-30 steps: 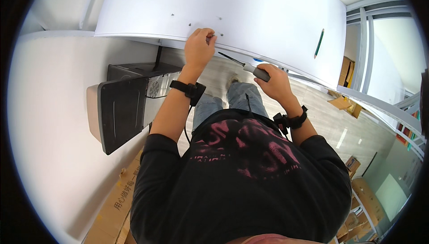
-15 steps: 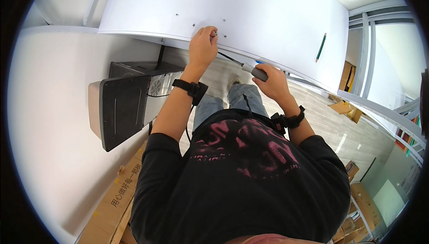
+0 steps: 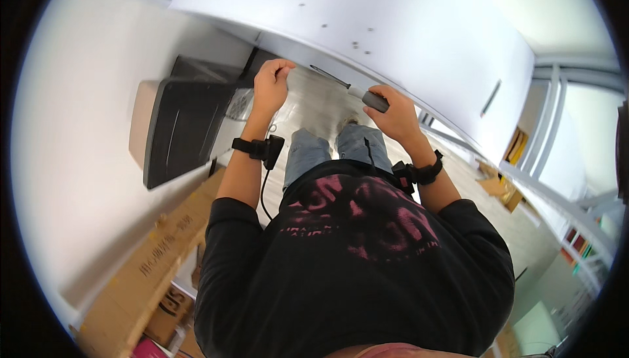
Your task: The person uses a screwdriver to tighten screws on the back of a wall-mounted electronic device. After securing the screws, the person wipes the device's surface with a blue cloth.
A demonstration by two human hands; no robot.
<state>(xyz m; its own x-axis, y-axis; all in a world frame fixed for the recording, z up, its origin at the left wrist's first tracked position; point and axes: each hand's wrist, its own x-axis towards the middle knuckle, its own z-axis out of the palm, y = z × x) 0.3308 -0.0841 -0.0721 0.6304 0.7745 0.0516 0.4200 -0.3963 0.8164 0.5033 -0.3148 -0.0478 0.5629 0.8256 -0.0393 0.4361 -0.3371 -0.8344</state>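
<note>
My right hand [image 3: 396, 114] is wrapped round the grey handle of a screwdriver [image 3: 371, 98], whose dark shaft points up and left. My left hand [image 3: 270, 88] is raised off the front edge of the white table [image 3: 426, 37], left of the screwdriver's tip and apart from it. Its thumb and forefinger come close together in a pinch. Whether anything small sits between them cannot be made out. Several small screws [image 3: 324, 25] stand or lie scattered on the tabletop, beyond both hands.
On the table's right side lies a dark green pencil [image 3: 491, 98]. A black computer case [image 3: 187, 128] stands at the left by the white wall. Large cardboard [image 3: 141, 259] leans at the lower left, and open cartons [image 3: 501, 187] lie on the floor at right.
My left hand has drawn back from the screws on the tabletop to the near side of its edge. The screwdriver stays in my right hand. The view has turned and shifted.
</note>
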